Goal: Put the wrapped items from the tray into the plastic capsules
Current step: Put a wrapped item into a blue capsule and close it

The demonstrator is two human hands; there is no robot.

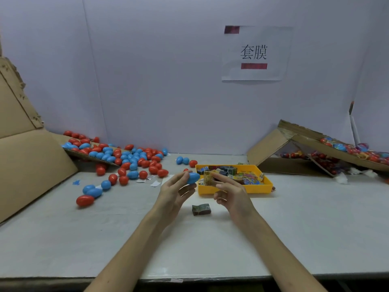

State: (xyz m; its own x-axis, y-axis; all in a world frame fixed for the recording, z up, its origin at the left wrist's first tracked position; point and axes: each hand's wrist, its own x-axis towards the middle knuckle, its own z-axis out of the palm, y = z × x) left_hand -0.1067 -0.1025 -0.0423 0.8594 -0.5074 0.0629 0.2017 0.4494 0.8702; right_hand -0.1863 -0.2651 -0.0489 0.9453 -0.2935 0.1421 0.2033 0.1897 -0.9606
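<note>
Wrapped items (242, 178) lie heaped in the yellow tray (233, 189), which sits on the white table (294, 228) just beyond our hands. Our right hand (230, 192) pinches one wrapped piece (208, 178), yellow-green with dark print, between thumb and forefinger, over the tray's near left corner. Its other fingers curl loosely beneath. Our left hand (175, 191) holds a blue capsule (193, 178) at the fingertips, with its narrow end pointing toward the wrapped piece. The two are close but apart, with a small gap between them. We cannot tell whether the capsule is a whole shell or one half, since our fingers hide its left end.

Another wrapped packet (201, 209), dark green and crumpled, lies on the table between our wrists, near the tray's front wall but not touching it.

To our left a spread of red and blue capsules (130, 161) covers the far part of the table. Some rest on a flat cardboard flap (84, 155) and others lie loose nearer us. A large cardboard sheet (31, 165) leans at the left edge. A few white paper scraps (155, 183) lie near the loose capsules. On the right a tipped cardboard box (271, 144) holds capsules in bright film (345, 147); we cannot make out more of them. On the pale wall behind hangs a paper sign (254, 53) with two printed characters and red strips.
</note>
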